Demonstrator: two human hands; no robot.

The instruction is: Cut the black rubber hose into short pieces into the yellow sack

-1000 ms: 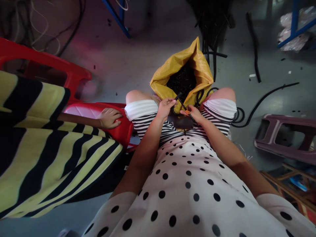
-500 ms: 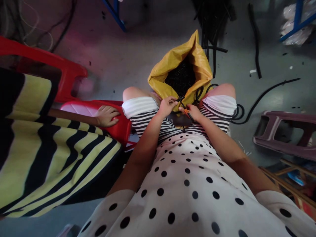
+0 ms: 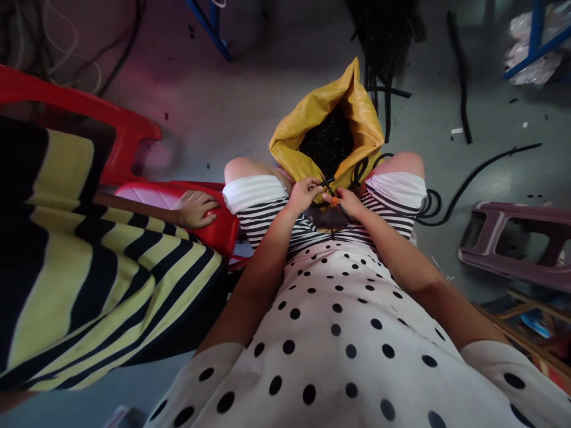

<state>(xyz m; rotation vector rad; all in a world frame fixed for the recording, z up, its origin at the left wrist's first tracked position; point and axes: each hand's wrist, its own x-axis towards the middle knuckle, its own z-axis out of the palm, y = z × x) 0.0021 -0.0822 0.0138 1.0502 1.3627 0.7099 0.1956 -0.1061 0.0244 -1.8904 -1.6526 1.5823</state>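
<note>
My left hand (image 3: 305, 194) is closed, its fingertips pinching the end of a black rubber tube (image 3: 329, 179) over the near rim of a yellow sack (image 3: 289, 125). Wrapped round orange-and-black-handled scissors (image 3: 335, 202) is my right hand (image 3: 350, 203), close beside the left. The scissors' blades point up at the tube; whether they touch it I cannot tell. Inside the sack, between my knees, lie many short black pieces (image 3: 328, 139). Loops of black tube hang at the sack's right side.
At left, another person's hand (image 3: 196, 209) rests on a red plastic stool (image 3: 223, 229). A long black tube (image 3: 482, 169) trails over the floor on the right, near a brownish stool (image 3: 526, 273). More black tubes (image 3: 388, 53) are heaped beyond the sack.
My hands keep nearly the same place and hold. The tube end by my left fingers shows a little more beside the blades. The view has shifted slightly.
</note>
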